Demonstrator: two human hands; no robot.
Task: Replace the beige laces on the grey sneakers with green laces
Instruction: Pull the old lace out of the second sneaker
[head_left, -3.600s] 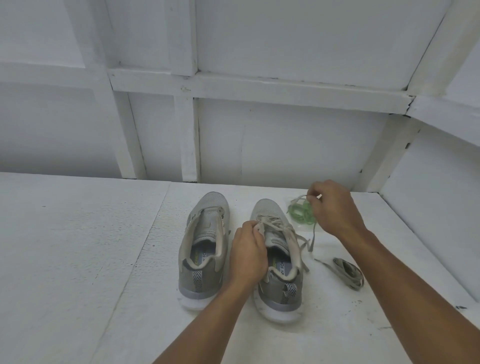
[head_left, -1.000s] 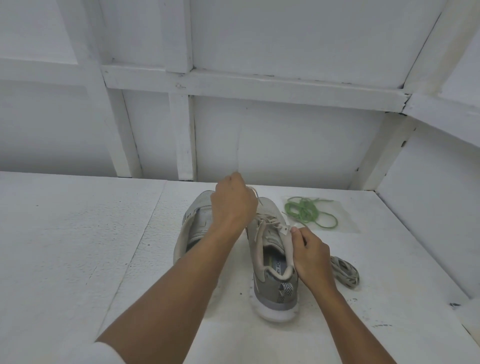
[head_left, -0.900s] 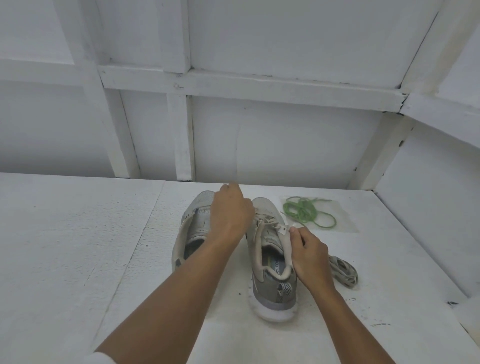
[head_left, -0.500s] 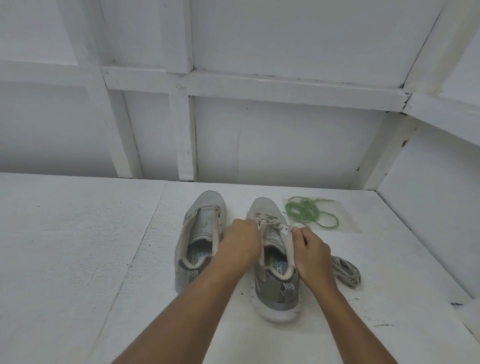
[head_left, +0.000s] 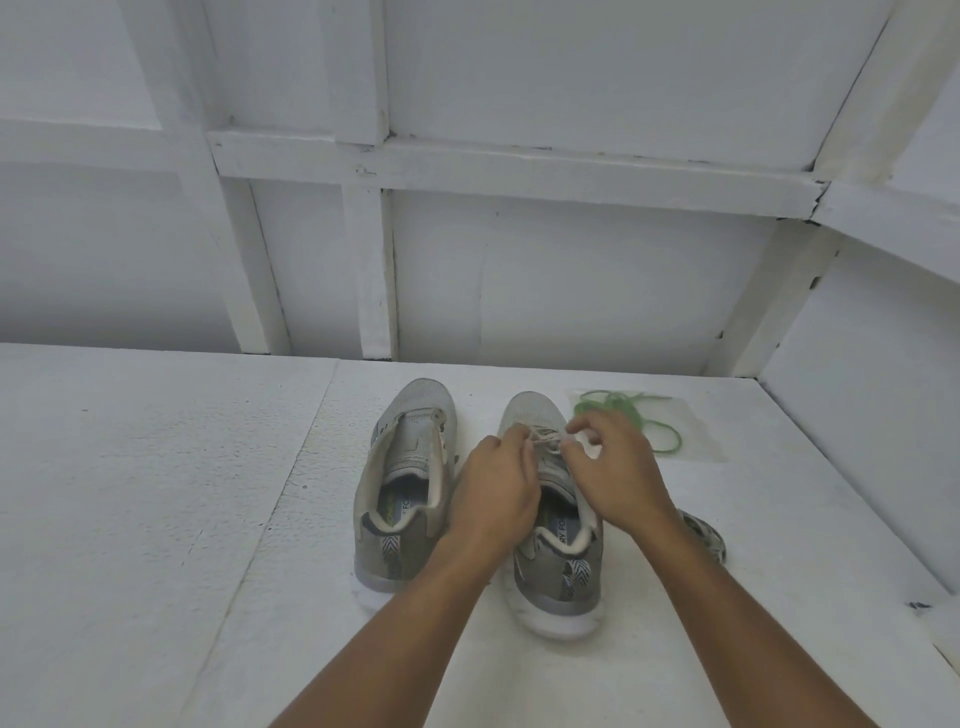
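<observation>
The left hand (head_left: 493, 488) and right hand (head_left: 618, 478) both pinch the beige lace (head_left: 545, 439) at the toe-end eyelets of the grey sneaker (head_left: 561, 571) standing flat on the desk (head_left: 156, 493), likely to draw it out, with the green laces (head_left: 639, 415) lying loose just beyond, handy for rethreading.

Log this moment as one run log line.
phase: unlacing | left hand: pinches beige lace on right grey mesh sneaker | right hand: pinches same lace | green laces: on white table
</observation>
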